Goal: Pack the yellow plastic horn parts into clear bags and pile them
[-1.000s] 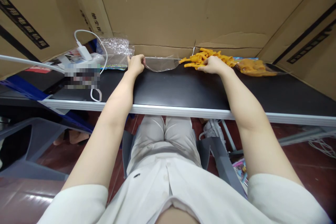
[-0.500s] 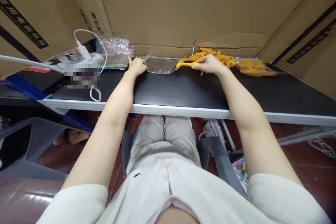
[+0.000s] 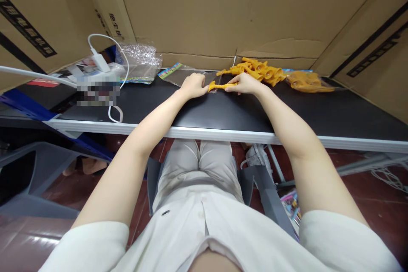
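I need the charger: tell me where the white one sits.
The white charger sits at the black table's far left, by crinkled clear plastic, well left of the left hand.

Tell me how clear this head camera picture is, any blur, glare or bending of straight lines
Head view: wide-angle bend bows the table edge; a deliberately blurred patch hides something by the white charger; glare glints on the crinkled plastic; the left hand and right hand on the yellow piece look sharp, evenly lit.
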{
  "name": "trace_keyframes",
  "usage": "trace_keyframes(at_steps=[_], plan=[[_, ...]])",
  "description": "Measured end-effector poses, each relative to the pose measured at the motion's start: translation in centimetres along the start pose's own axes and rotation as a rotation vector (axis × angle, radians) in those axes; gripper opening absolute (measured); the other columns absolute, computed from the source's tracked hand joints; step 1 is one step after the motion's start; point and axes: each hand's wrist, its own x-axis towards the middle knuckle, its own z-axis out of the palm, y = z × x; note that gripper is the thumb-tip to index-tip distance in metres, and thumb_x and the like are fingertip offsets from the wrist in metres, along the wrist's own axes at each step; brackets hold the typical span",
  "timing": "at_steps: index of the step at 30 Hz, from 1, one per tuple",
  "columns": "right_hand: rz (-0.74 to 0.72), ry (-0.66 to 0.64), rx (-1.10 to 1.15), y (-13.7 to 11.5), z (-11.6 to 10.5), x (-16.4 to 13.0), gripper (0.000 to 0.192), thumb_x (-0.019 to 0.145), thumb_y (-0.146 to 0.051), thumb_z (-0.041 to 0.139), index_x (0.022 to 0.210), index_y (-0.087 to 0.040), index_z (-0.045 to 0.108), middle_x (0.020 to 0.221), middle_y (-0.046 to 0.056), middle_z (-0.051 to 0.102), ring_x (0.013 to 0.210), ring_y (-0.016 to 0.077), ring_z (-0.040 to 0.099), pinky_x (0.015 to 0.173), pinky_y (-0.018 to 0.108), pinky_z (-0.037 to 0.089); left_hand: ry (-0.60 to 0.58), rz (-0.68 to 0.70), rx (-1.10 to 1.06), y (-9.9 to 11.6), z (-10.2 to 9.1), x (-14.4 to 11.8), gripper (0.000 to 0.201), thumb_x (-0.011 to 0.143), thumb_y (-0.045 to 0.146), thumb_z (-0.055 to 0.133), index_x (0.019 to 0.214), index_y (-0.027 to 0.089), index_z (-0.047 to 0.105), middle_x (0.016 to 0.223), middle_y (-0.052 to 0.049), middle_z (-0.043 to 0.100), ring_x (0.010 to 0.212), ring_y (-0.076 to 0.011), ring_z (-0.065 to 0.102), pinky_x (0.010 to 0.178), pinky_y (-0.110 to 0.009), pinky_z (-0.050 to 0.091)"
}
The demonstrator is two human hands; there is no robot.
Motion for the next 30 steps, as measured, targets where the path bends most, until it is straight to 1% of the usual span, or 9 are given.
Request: trace_keyframes(at_steps=[5, 10, 13, 16, 19, 22, 25, 28, 30], plan=[[-0.038, -0.024, -0.113, 0.9, -0.7, 0.4, 0.042, 0.082, -0.056, 0.095, 0.107, -0.023, 0.090, 0.096, 0.007, 0.085, 0.093, 0.0272, 0.079, 0.088, 0.035, 0.062, -0.044, -0.057, 0.075, 1.3, 0.2, -0.6, 0.026, 0.098, 0.041, 0.070, 0.103, 0.018, 0.081, 0.115, -0.020, 0.081, 0.123, -0.0423, 0.073, 0.104, -0.048, 0.058], [-0.033, 0.020, -0.168, 1.3, -0.5, 0.9, 0.045, 0.079, -0.058, 0.095, 0.106, -0.023, 0.090, 0.090, 0.007, 0.082, 0.093, 0.0289, 0.077, 0.086, 0.036, 0.060, -0.055, 0.024, 0.091, 1.2, 0.4, -0.6, 0.023, 0.101, 0.038, 0.066, 0.105, 0.021, 0.082, 0.120, -0.017, 0.080, 0.126, -0.0395, 0.072, 0.102, -0.046, 0.057], [-0.072, 0.099, -0.131, 0.9, 0.2, 1.0, 0.047, 0.082, -0.058, 0.092, 0.107, -0.019, 0.089, 0.088, 0.008, 0.081, 0.092, 0.0292, 0.076, 0.085, 0.037, 0.059, -0.030, 0.078, 0.131, 1.5, 0.4, -0.7, 0.026, 0.102, 0.030, 0.061, 0.114, 0.018, 0.081, 0.128, -0.020, 0.077, 0.131, -0.0396, 0.069, 0.103, -0.046, 0.057], [-0.100, 0.187, -0.081, 0.0, 1.2, 1.2, 0.044, 0.084, -0.052, 0.090, 0.109, -0.016, 0.087, 0.092, 0.011, 0.082, 0.093, 0.0302, 0.076, 0.088, 0.038, 0.059, -0.010, 0.129, 0.154, 2.1, 0.5, -1.0, 0.028, 0.100, 0.023, 0.059, 0.119, 0.017, 0.079, 0.135, -0.022, 0.075, 0.135, -0.0396, 0.067, 0.102, -0.046, 0.059], [-0.117, 0.246, -0.037, -0.9, 2.5, 1.4, 0.038, 0.086, -0.045, 0.086, 0.109, -0.015, 0.086, 0.100, 0.013, 0.083, 0.098, 0.0314, 0.076, 0.092, 0.039, 0.058, -0.020, 0.194, 0.131, 2.5, 0.6, -1.2, 0.027, 0.098, 0.020, 0.060, 0.118, 0.019, 0.079, 0.135, -0.020, 0.075, 0.135, -0.0384, 0.068, 0.102, -0.046, 0.060], [-0.123, 0.251, -0.010, -1.5, 3.6, 1.6, 0.035, 0.086, -0.042, 0.084, 0.108, -0.015, 0.086, 0.104, 0.013, 0.083, 0.103, 0.0329, 0.076, 0.093, 0.040, 0.059, -0.034, 0.206, 0.084, 2.1, 0.3, -1.1, 0.026, 0.097, 0.022, 0.059, 0.114, 0.019, 0.079, 0.133, -0.019, 0.077, 0.134, -0.0376, 0.069, 0.107, -0.047, 0.058], [-0.104, 0.228, -0.018, -1.7, 4.0, 1.7, 0.035, 0.085, -0.043, 0.085, 0.107, -0.016, 0.086, 0.106, 0.014, 0.083, 0.107, 0.0340, 0.075, 0.096, 0.041, 0.059, 0.036, 0.084, 0.001, 0.3, -0.7, -0.7, 0.032, 0.098, 0.025, 0.056, 0.120, 0.019, 0.078, 0.135, -0.018, 0.078, 0.136, -0.0378, 0.069, 0.117, -0.050, 0.054], [-0.099, 0.221, -0.050, -1.7, 4.2, 1.7, 0.035, 0.084, -0.043, 0.087, 0.106, -0.017, 0.087, 0.112, 0.014, 0.082, 0.113, 0.0348, 0.075, 0.101, 0.042, 0.059, 0.168, -0.170, -0.071, -3.1, -2.1, -0.4, 0.045, 0.094, 0.027, 0.059, 0.137, 0.021, 0.072, 0.139, -0.018, 0.078, 0.144, -0.0404, 0.065, 0.127, -0.057, 0.046], [-0.109, 0.217, -0.062, -1.9, 4.3, 1.7, 0.033, 0.084, -0.043, 0.088, 0.106, -0.017, 0.087, 0.115, 0.014, 0.083, 0.115, 0.0345, 0.075, 0.103, 0.042, 0.059, 0.221, -0.319, -0.109, -5.7, -2.9, -0.4, 0.048, 0.093, 0.032, 0.063, 0.139, 0.023, 0.070, 0.132, -0.017, 0.081, 0.147, -0.0422, 0.064, 0.131, -0.063, 0.039]])
